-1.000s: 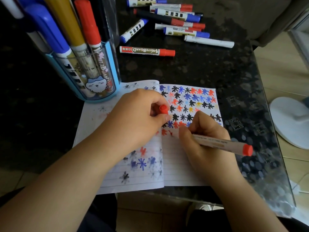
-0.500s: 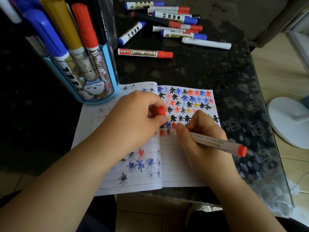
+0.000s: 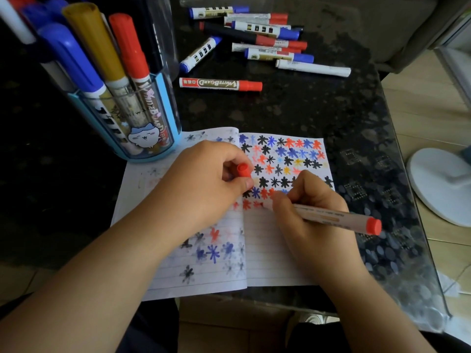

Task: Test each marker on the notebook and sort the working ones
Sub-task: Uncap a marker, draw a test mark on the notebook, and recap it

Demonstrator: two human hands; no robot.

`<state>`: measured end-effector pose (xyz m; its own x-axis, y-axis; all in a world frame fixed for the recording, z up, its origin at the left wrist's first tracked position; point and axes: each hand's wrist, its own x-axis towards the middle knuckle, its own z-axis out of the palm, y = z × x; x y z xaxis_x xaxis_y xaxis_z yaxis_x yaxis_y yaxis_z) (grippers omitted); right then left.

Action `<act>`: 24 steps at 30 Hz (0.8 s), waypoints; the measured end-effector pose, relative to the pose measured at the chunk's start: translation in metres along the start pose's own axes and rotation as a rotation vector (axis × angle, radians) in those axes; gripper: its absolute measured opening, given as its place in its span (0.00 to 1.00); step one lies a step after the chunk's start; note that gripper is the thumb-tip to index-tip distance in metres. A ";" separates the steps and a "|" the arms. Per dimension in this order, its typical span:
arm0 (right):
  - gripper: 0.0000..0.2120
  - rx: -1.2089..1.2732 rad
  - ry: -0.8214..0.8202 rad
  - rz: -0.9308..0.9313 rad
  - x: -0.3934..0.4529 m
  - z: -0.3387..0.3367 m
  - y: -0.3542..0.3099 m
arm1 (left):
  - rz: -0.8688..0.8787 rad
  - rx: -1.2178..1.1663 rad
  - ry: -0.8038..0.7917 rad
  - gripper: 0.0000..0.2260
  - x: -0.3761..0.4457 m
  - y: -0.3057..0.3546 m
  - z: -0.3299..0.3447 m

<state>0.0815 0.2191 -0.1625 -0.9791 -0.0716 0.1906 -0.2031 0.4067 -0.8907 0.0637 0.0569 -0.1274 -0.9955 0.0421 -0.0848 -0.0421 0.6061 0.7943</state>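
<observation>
Dark speckled stone tabletop (image 3: 293,110) under a clear glass sheet whose edge runs down its right side. Right of the tabletop: pale wood-plank floor (image 3: 423,98) with a round white stand base (image 3: 433,184) on it. Beyond the tabletop's far right corner: grey upholstered seat (image 3: 397,29), partly cropped.

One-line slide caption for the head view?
Right hand tests a red marker on the notebook; left hand holds its cap.
</observation>
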 end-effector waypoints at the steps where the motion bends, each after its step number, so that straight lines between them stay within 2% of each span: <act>1: 0.15 0.046 0.013 0.022 0.000 -0.002 0.000 | 0.002 -0.027 0.007 0.06 0.000 0.000 -0.001; 4: 0.14 0.258 0.047 0.110 0.001 -0.012 -0.006 | 0.021 -0.201 0.037 0.07 0.002 0.000 -0.003; 8: 0.14 0.543 -0.015 0.104 0.004 -0.028 -0.022 | -0.054 -0.662 0.009 0.06 0.000 0.010 -0.006; 11: 0.09 0.614 0.018 0.077 0.007 -0.034 -0.035 | -0.139 -0.843 -0.061 0.12 -0.002 0.014 -0.005; 14: 0.10 0.647 0.088 0.101 0.008 -0.035 -0.040 | -0.175 -0.939 -0.126 0.12 -0.004 0.015 -0.004; 20: 0.11 0.608 0.013 0.103 0.004 -0.031 -0.045 | -0.133 -0.957 -0.208 0.09 -0.015 0.017 -0.001; 22: 0.11 0.587 -0.003 0.105 0.004 -0.029 -0.046 | -0.083 -0.846 -0.241 0.09 -0.018 0.018 -0.002; 24: 0.13 0.545 0.001 0.100 0.006 -0.027 -0.047 | 0.002 -0.592 -0.256 0.10 -0.021 0.016 -0.004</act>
<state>0.0860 0.2246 -0.1082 -0.9940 -0.0556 0.0938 -0.0868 -0.1184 -0.9892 0.0839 0.0623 -0.1102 -0.9470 0.2753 -0.1654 -0.1526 0.0676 0.9860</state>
